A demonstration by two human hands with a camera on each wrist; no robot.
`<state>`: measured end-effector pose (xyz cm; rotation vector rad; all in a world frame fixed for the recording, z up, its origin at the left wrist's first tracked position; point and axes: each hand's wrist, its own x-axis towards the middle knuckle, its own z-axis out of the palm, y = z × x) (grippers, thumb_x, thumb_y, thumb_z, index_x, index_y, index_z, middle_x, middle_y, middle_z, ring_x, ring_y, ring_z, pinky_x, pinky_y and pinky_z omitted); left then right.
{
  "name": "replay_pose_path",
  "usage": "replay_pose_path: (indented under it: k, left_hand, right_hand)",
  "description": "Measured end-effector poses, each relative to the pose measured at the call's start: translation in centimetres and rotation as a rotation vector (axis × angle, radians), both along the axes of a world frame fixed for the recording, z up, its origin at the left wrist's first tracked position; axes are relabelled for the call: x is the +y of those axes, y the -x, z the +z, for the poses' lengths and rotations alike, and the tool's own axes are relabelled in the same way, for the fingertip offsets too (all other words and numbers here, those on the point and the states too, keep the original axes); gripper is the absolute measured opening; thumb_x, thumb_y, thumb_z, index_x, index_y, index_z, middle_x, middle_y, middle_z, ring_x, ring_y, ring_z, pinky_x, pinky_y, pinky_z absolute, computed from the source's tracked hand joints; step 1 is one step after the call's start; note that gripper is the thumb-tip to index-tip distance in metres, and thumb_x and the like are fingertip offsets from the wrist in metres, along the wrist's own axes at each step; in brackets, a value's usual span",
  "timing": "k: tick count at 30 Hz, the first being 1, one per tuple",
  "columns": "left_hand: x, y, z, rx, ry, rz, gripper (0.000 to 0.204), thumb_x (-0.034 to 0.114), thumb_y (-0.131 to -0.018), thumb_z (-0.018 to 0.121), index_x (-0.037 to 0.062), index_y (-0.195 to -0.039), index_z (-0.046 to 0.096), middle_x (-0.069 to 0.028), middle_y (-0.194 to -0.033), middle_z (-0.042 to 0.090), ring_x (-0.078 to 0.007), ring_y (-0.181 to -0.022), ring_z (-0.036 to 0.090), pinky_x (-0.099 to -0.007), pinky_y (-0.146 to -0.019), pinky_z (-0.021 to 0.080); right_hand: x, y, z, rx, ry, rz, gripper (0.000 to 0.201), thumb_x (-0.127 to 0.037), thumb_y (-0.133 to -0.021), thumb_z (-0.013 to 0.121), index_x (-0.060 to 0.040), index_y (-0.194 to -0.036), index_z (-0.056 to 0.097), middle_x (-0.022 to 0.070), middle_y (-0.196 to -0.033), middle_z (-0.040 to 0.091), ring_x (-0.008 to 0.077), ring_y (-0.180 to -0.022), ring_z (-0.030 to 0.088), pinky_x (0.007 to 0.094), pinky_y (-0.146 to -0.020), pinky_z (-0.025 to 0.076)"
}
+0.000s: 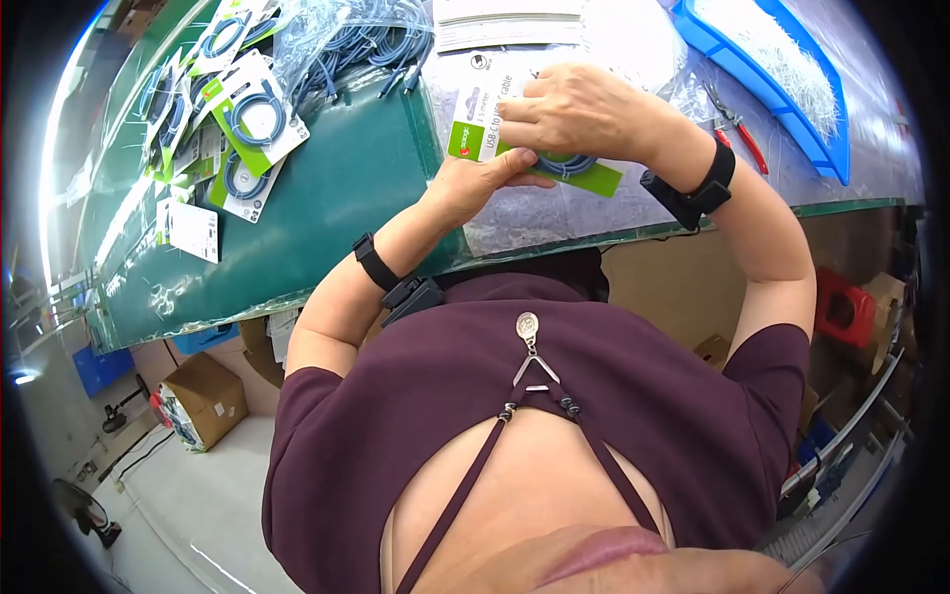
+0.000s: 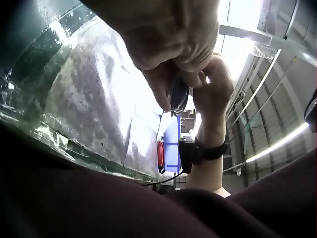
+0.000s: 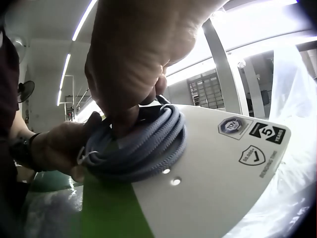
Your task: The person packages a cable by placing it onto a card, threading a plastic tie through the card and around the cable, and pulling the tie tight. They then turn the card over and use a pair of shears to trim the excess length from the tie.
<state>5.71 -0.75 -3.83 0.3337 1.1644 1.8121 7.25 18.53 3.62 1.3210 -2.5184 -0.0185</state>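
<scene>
A white and green packaging card point(image 3: 218, 163) carries a coiled blue-grey braided cable point(image 3: 143, 146), bound with thin ties. My left hand point(image 1: 480, 183) grips the card and coil at the near edge, its thumb beside the coil. From above, my right hand point(image 1: 584, 114) pinches the cable at the top of the coil, fingers curled over it. In the head view most of the coil is hidden under the right hand. The left wrist view has both hands meeting around the coil, seen dark and edge-on.
Finished-looking carded cables point(image 1: 259, 119) pile up at the left, beside loose cables point(image 1: 366, 45) in clear plastic. A stack of white cards point(image 1: 510, 22) lies at the back. Red-handled cutters point(image 1: 742, 139) lie near a blue tray point(image 1: 762, 74) of thin white ties. The table's edge point(image 1: 396, 277) runs before the body.
</scene>
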Motion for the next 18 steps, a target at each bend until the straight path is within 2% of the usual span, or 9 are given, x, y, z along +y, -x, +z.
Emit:
replay_pose_path:
  k: [2, 5, 6, 9, 10, 13, 18]
  left_hand:
    - [0.0, -0.2, -0.1, 0.025, 0.045, -0.019, 0.04, 0.006, -0.094, 0.053, 0.0004, -0.131, 0.039, -0.0147, -0.119, 0.054, -0.0271, -0.106, 0.059, -0.0438, -0.084, 0.057]
    - [0.3, -0.7, 0.2, -0.122, -0.083, 0.144, 0.034, 0.004, -0.092, 0.055, -0.0013, -0.124, 0.046, -0.0127, -0.112, 0.058, -0.0249, -0.102, 0.06, -0.04, -0.085, 0.057]
    - [0.2, -0.6, 0.4, -0.123, -0.08, 0.146, 0.034, 0.004, -0.092, 0.055, -0.0013, -0.124, 0.046, -0.0127, -0.112, 0.058, -0.0249, -0.102, 0.06, -0.04, -0.085, 0.057]
    - [0.3, 0.7, 0.7, -0.267, -0.198, 0.251, 0.03, 0.006, -0.093, 0.054, -0.0008, -0.121, 0.048, -0.0133, -0.111, 0.059, -0.0246, -0.1, 0.061, -0.0427, -0.087, 0.055]
    - [0.2, 0.8, 0.6, -0.271, -0.198, 0.258, 0.03, 0.006, -0.093, 0.054, -0.0008, -0.121, 0.048, -0.0133, -0.111, 0.059, -0.0246, -0.1, 0.061, -0.0427, -0.087, 0.055]
    - [0.1, 1.5, 0.3, -0.246, -0.218, 0.181, 0.03, 0.006, -0.093, 0.054, 0.0007, -0.122, 0.048, -0.0132, -0.11, 0.059, -0.024, -0.1, 0.061, -0.0457, -0.089, 0.054]
    - [0.7, 0.8, -0.3, -0.219, -0.291, 0.232, 0.031, 0.004, -0.092, 0.055, 0.0014, -0.122, 0.048, -0.0127, -0.11, 0.06, -0.0237, -0.099, 0.062, -0.0459, -0.087, 0.055]
  right_hand:
    - [-0.2, 0.1, -0.4, 0.014, -0.039, -0.008, 0.01, -0.016, -0.078, 0.058, -0.0109, -0.086, 0.054, -0.0001, -0.088, 0.056, 0.0152, -0.071, 0.057, 0.0278, -0.061, 0.047]
    - [-0.5, 0.1, -1.7, -0.123, 0.018, -0.172, 0.017, -0.013, -0.077, 0.061, -0.0104, -0.094, 0.057, 0.0023, -0.092, 0.057, 0.018, -0.07, 0.058, 0.0251, -0.058, 0.047]
    - [-0.5, 0.0, -1.7, -0.125, 0.022, -0.17, 0.017, -0.013, -0.077, 0.061, -0.0104, -0.094, 0.057, 0.0023, -0.092, 0.057, 0.018, -0.07, 0.058, 0.0251, -0.058, 0.047]
    - [-0.1, -1.1, -1.4, -0.088, 0.783, -0.374, 0.026, -0.011, -0.074, 0.065, -0.0094, -0.1, 0.059, 0.0035, -0.093, 0.059, 0.0205, -0.079, 0.059, 0.0284, -0.072, 0.048]
    - [-0.2, -1.8, -1.4, -0.095, 0.783, -0.37, 0.026, -0.011, -0.074, 0.065, -0.0094, -0.1, 0.059, 0.0035, -0.093, 0.059, 0.0205, -0.079, 0.059, 0.0284, -0.072, 0.048]
    - [-0.8, -4.0, -2.1, -0.023, 0.521, -0.464, 0.031, -0.008, -0.072, 0.067, -0.0088, -0.102, 0.061, 0.0036, -0.093, 0.06, 0.0222, -0.091, 0.057, 0.0363, -0.09, 0.042]
    - [-0.7, -4.5, -3.7, -0.022, 0.519, -0.509, 0.025, -0.008, -0.073, 0.065, -0.0095, -0.098, 0.063, 0.0019, -0.091, 0.06, 0.0216, -0.097, 0.054, 0.0428, -0.101, 0.033]
